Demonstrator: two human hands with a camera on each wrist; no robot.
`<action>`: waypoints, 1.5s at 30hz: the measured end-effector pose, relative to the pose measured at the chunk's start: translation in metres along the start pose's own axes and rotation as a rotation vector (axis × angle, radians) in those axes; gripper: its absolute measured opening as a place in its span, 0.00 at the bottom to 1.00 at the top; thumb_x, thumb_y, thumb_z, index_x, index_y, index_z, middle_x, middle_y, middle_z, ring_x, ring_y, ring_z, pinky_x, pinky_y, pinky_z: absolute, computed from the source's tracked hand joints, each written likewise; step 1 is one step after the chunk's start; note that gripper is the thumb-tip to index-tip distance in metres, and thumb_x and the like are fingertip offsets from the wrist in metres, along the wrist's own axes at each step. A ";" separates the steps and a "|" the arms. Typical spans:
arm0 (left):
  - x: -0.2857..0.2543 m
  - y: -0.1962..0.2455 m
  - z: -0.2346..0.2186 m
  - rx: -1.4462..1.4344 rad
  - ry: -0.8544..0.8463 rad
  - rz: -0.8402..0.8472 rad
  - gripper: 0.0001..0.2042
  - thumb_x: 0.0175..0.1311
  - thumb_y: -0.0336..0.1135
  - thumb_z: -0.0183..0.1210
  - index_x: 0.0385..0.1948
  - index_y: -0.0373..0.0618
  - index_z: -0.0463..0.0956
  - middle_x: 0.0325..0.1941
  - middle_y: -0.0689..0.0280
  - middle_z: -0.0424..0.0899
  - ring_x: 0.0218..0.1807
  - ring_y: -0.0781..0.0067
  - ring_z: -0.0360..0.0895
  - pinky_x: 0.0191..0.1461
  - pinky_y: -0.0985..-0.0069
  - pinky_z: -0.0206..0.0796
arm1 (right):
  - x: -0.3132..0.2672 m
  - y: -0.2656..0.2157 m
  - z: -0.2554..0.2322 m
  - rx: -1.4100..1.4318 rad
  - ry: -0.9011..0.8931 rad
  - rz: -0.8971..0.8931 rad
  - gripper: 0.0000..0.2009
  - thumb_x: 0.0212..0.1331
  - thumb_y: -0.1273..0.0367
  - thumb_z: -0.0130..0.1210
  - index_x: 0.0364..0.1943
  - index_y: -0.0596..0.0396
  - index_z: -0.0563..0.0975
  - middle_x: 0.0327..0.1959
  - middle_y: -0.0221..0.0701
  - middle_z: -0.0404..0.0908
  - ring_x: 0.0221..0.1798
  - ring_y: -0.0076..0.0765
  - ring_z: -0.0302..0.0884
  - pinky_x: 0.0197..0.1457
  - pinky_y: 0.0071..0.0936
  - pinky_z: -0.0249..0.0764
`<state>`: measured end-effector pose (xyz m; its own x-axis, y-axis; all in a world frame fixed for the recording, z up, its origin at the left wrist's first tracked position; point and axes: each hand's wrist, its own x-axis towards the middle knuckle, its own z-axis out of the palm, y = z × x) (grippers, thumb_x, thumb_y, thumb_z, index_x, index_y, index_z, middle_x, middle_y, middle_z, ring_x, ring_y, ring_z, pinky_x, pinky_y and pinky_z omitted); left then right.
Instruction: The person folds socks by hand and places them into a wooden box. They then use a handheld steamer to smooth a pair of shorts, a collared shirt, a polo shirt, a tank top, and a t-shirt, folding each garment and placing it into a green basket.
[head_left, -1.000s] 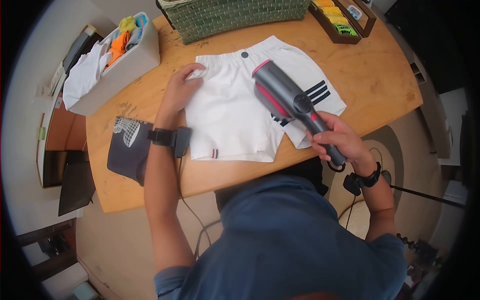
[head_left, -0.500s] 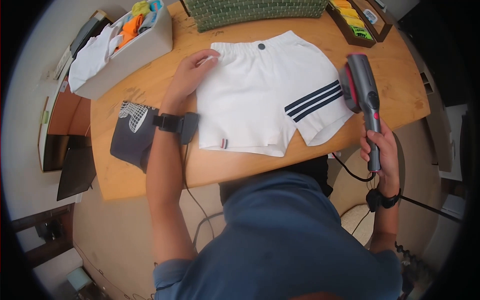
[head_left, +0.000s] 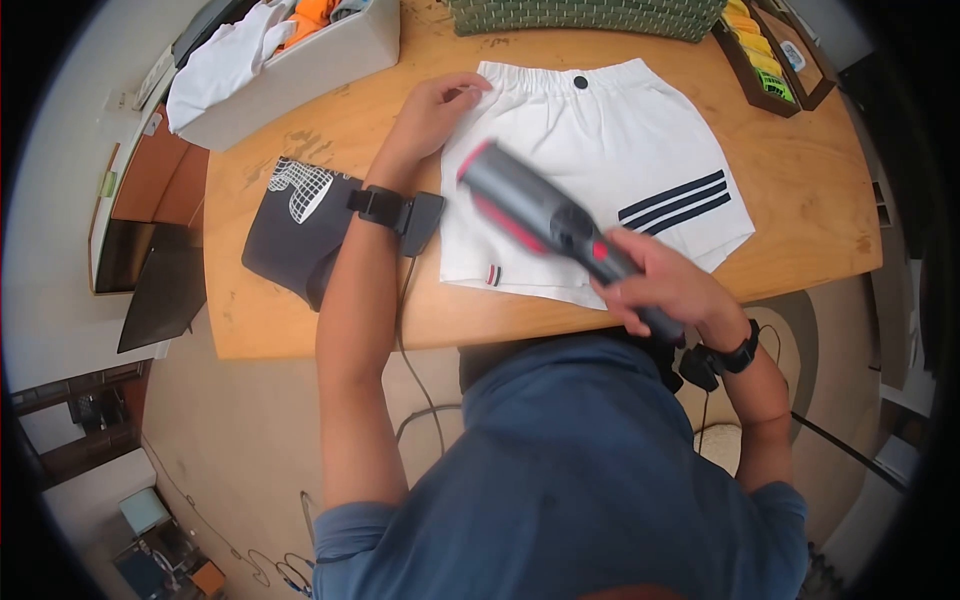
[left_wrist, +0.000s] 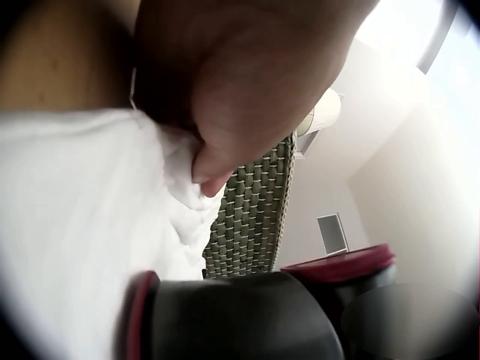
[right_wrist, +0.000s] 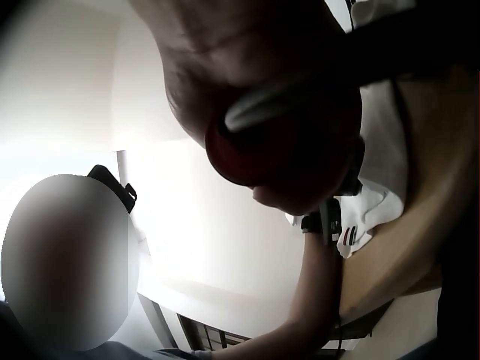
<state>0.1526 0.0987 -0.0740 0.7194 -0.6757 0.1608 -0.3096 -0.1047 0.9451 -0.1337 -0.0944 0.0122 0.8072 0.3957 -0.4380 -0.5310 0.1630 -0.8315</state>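
Observation:
White shorts (head_left: 560,140) lie flat on a wooden table, waistband away from the person, with a dark button and three dark stripes on the right leg. My left hand (head_left: 437,115) is at the left end of the waistband; in the left wrist view its thumb and finger (left_wrist: 214,161) pinch the bunched white cloth. A grey handheld garment steamer (head_left: 530,205) with pink trim is gripped by its handle in my right hand (head_left: 665,285). Its head overlaps the left leg of the shorts in the head view, hiding part of it.
Left of the shorts lies a folded dark cloth (head_left: 300,225) with a white net print. A white bin (head_left: 330,75) of clothes stands at the back left, a green woven basket (head_left: 590,20) at the back, and a brown box (head_left: 765,95) with yellow packets at the back right. A cord trails from the steamer.
The steamer swung out past the right edge of the shorts, then back left over the left leg. My left hand stays at the waistband. The head view has shifted, moving the table's contents rightward.

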 end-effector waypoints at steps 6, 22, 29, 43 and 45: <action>-0.001 0.005 0.000 0.066 0.007 -0.014 0.08 0.67 0.31 0.56 0.42 0.41 0.81 0.32 0.74 0.78 0.33 0.86 0.68 0.34 0.86 0.60 | -0.060 0.015 -0.007 0.006 -0.084 0.178 0.16 0.56 0.76 0.57 0.50 0.59 0.70 0.27 0.29 0.75 0.21 0.20 0.71 0.23 0.19 0.66; -0.029 0.083 -0.011 -0.352 -0.011 -0.301 0.11 0.69 0.29 0.49 0.46 0.40 0.79 0.37 0.71 0.79 0.36 0.84 0.76 0.37 0.81 0.70 | -0.154 0.048 -0.215 -1.152 1.353 0.003 0.28 0.57 0.71 0.54 0.63 0.61 0.64 0.53 0.55 0.76 0.56 0.64 0.72 0.58 0.42 0.70; -0.032 0.140 0.025 -0.337 -0.133 -0.295 0.14 0.71 0.31 0.48 0.52 0.34 0.75 0.41 0.64 0.80 0.41 0.75 0.81 0.45 0.78 0.76 | -0.110 0.015 -0.082 -1.107 0.980 -0.372 0.31 0.53 0.70 0.63 0.63 0.58 0.67 0.59 0.44 0.71 0.60 0.50 0.70 0.66 0.37 0.65; 0.049 0.148 0.116 -0.280 -0.325 -0.339 0.21 0.71 0.34 0.49 0.59 0.26 0.65 0.49 0.51 0.77 0.48 0.60 0.83 0.54 0.70 0.78 | -0.017 0.058 -0.007 -0.650 0.685 -0.600 0.19 0.53 0.76 0.55 0.52 0.53 0.74 0.38 0.35 0.76 0.33 0.32 0.75 0.38 0.28 0.74; 0.055 0.147 0.114 -0.265 -0.264 -0.317 0.21 0.71 0.32 0.49 0.60 0.27 0.64 0.48 0.52 0.77 0.48 0.60 0.83 0.54 0.70 0.79 | -0.035 0.050 -0.022 -0.238 0.689 -0.791 0.22 0.56 0.78 0.50 0.57 0.51 0.68 0.45 0.28 0.76 0.35 0.19 0.74 0.36 0.20 0.73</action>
<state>0.0760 -0.0367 0.0414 0.5594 -0.8064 -0.1919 0.0930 -0.1689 0.9812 -0.1832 -0.1199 -0.0218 0.9104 -0.3521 0.2172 0.2095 -0.0604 -0.9759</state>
